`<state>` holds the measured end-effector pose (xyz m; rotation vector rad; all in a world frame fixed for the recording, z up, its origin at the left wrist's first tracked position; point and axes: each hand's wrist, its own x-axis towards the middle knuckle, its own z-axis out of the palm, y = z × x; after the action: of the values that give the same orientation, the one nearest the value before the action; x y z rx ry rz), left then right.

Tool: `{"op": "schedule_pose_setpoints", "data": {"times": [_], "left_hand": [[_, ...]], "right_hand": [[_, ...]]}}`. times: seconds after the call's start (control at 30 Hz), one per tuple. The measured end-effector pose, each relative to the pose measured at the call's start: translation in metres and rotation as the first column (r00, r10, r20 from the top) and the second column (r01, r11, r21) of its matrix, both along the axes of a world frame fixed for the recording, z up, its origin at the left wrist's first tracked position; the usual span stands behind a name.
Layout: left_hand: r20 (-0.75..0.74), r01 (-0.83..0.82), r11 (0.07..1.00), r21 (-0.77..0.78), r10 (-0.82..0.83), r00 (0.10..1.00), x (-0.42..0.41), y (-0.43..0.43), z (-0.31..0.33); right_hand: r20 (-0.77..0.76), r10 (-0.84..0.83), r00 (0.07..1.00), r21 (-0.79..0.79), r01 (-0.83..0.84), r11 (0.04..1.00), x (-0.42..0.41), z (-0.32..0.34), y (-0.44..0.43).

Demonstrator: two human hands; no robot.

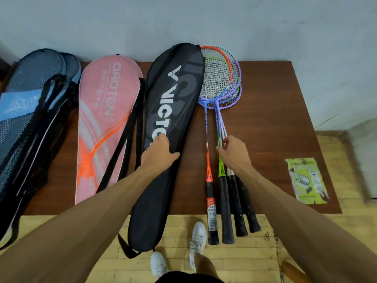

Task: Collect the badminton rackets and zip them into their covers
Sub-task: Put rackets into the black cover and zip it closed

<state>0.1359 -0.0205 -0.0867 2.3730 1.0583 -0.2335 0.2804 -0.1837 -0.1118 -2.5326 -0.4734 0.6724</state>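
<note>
Right hand (pixel 232 149): fingertips on the thin shafts of the four badminton rackets (pixel 221 82), about mid-length. Can't tell if they've closed round the shafts or only touch. Left hand (pixel 158 154): flat, thumb splayed, pressing down on the black Victor cover (pixel 175 94) just beside the rackets.

Rackets lie bundled mid-table, heads stacked at the far edge by the wall (pixel 285 27), grips (pixel 226 201) hanging over the near edge.

Risks, my read: a one-point grab on the shafts lets the bundle fan out, and a loose racket could tip off the near edge, since the grips already overhang. Overlapped heads could snag strings on the lift. The cover's tail overhangs the near edge too, so without the palm on it, it may slide. Zip state not visible.

Room: bare wooden table (pixel 265 119) to the right, as far as the green leaflet (pixel 306 180) by the near right corner. Left side is crowded — pink cover (pixel 106 119), then mesh covers (pixel 30 103) at the left edge.
</note>
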Motion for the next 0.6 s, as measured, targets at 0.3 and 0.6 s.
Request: {"op": "schedule_pose_setpoints", "data": {"times": [0.3,0.6], "left_hand": [[0.016,0.017,1.000,0.000,-0.017,1.000,0.016,-0.010,-0.014],[0.143,-0.068,0.983,-0.171,0.093,0.985,0.000,0.011,-0.007]], "right_hand": [[0.078,0.260,0.962,-0.202,-0.240,0.949,-0.004,-0.011,0.027],[-0.108,0.143,0.984,-0.116,-0.156,0.981,-0.006,0.003,0.039]]}}
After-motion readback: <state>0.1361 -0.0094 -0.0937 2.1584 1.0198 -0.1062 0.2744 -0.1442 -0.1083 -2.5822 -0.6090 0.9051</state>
